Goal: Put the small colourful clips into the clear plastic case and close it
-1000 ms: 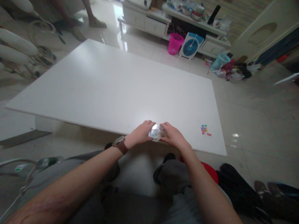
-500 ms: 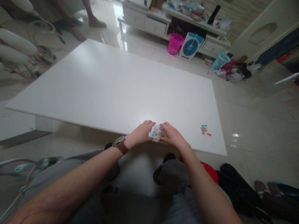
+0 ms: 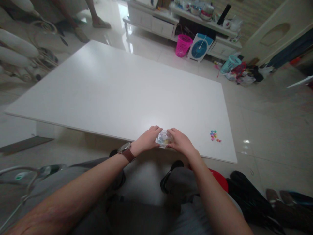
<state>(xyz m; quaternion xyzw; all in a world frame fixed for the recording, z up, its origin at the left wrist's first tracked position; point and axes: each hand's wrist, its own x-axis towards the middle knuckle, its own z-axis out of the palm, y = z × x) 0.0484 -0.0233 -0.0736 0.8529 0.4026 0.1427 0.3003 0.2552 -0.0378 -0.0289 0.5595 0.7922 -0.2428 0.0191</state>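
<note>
A small, clear plastic packet or box (image 3: 163, 138) with pale, colourful contents is at the table's near edge; its exact kind is hard to make out. My left hand (image 3: 148, 139) grips it from the left, thumb at the near side and fingers at the far side. From the right, my right hand (image 3: 180, 141) holds it in the same way. Both hands are closed on its sides and cover its ends. Several small multicoloured pieces (image 3: 214, 135) lie in a loose group on the white table (image 3: 137, 94), to the right of my right hand.
Beyond the table stand a pink basket (image 3: 183, 45), a blue-and-white fan (image 3: 200, 47) and a low cabinet (image 3: 162, 27). Another person's legs (image 3: 92, 13) show at the upper left. A red stool or seat (image 3: 220, 180) sits below the table's near right side.
</note>
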